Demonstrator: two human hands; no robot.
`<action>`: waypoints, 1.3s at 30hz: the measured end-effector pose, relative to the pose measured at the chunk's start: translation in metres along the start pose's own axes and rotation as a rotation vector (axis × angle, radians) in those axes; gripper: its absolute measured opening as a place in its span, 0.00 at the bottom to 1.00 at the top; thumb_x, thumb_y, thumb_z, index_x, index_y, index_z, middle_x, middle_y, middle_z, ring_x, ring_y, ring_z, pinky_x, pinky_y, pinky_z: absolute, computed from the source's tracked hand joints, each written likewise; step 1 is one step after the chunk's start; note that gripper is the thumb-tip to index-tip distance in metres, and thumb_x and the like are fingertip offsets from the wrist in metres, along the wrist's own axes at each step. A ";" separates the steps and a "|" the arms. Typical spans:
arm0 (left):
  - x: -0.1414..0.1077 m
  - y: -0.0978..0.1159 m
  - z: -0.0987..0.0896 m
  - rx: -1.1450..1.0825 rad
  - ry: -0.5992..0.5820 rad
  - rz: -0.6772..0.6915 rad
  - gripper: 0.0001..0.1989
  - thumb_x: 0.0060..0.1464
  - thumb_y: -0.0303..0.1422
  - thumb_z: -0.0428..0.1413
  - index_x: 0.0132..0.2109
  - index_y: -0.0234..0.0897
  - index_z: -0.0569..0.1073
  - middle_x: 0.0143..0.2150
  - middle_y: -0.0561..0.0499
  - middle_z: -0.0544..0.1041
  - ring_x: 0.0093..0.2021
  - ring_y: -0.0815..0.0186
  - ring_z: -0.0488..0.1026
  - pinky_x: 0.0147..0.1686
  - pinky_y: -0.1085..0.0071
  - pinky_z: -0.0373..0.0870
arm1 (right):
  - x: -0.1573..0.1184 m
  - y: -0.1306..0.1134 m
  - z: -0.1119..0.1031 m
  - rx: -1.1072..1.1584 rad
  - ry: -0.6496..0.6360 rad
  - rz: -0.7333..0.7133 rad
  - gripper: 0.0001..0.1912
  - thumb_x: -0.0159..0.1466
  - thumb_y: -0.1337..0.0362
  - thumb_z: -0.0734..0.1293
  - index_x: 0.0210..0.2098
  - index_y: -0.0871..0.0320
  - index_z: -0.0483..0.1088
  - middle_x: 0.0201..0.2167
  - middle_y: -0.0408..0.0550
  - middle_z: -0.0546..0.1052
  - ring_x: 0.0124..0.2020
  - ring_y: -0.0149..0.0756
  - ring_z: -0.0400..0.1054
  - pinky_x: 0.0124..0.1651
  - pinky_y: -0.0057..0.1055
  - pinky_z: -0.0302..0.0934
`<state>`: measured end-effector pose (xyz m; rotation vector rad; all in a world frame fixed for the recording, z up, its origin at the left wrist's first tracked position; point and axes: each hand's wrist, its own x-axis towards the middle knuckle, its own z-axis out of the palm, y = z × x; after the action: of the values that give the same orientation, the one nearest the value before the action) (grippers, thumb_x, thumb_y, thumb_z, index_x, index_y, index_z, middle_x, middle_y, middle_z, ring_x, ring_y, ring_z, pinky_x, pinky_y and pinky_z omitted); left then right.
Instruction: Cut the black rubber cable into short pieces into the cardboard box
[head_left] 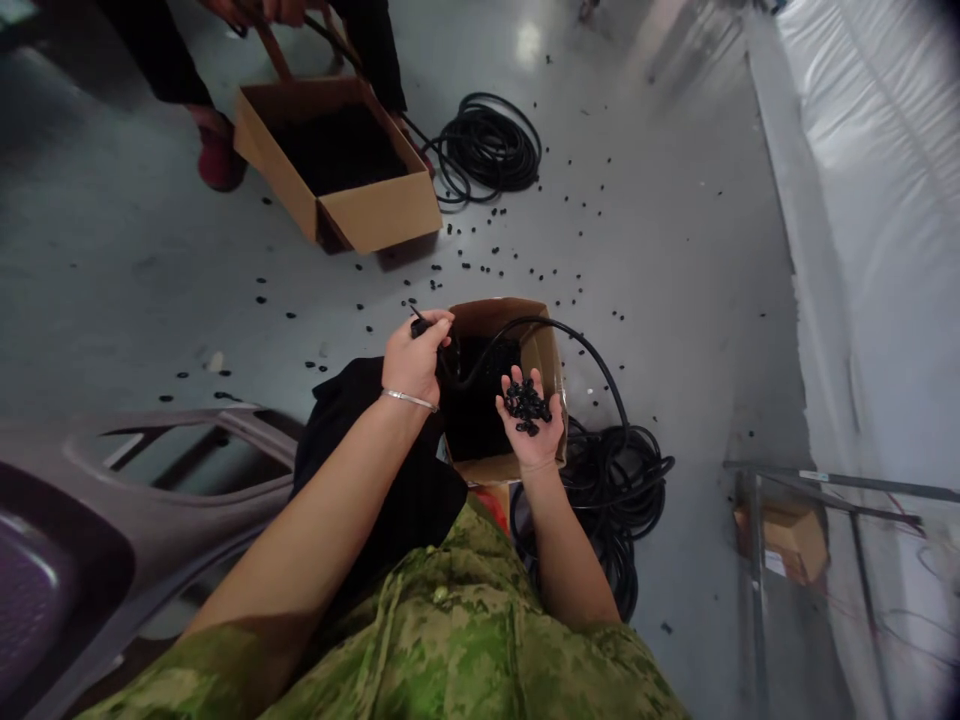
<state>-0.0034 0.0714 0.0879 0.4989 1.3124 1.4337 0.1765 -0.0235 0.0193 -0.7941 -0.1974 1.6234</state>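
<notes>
L hand [414, 362] closed, fingers curled round a small black item with a thin dark spike [421, 326]; spike pokes out past the thumb side, pointing up/away, rest of it mostly hidden in the fist, can't ID exactly. R hand [535, 438] palm up, fingers spread + slightly cupped, not clamped: loose heap of small glossy black pieces [526, 400] sits on palm & finger bases. Heap's well apart from L grip, over the R side of the open brown cardboard box [499, 312]; L hand's at box's L edge. Thick black rubbery hose [602, 362] arcs over box btwn the hands, from black coil [630, 485] on grey floor [675, 270], R of box. Can't tell if L fingers touch hose.
</notes>
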 end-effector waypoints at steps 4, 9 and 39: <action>0.004 -0.002 -0.002 0.010 0.015 0.020 0.11 0.39 0.35 0.67 0.32 0.36 0.77 0.29 0.54 0.75 0.28 0.71 0.67 0.31 0.74 0.66 | 0.000 -0.003 0.009 -0.043 -0.012 -0.035 0.26 0.67 0.41 0.61 0.58 0.44 0.72 0.67 0.46 0.69 0.69 0.45 0.61 0.67 0.57 0.57; 0.008 0.000 -0.008 0.035 0.021 -0.003 0.12 0.39 0.36 0.67 0.33 0.36 0.77 0.29 0.54 0.74 0.28 0.71 0.67 0.31 0.73 0.65 | 0.003 -0.003 0.018 -0.091 0.019 -0.045 0.27 0.68 0.40 0.60 0.60 0.43 0.70 0.68 0.46 0.68 0.69 0.46 0.60 0.67 0.59 0.57; 0.000 0.012 -0.023 0.064 -0.035 0.047 0.10 0.44 0.36 0.66 0.34 0.38 0.77 0.32 0.52 0.76 0.30 0.69 0.71 0.30 0.72 0.69 | 0.012 -0.015 -0.006 -0.310 0.232 0.069 0.25 0.64 0.44 0.65 0.60 0.36 0.66 0.64 0.42 0.68 0.59 0.43 0.67 0.59 0.58 0.64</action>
<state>-0.0276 0.0639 0.0919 0.5982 1.3301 1.4184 0.1921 -0.0105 0.0181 -1.2309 -0.2616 1.5696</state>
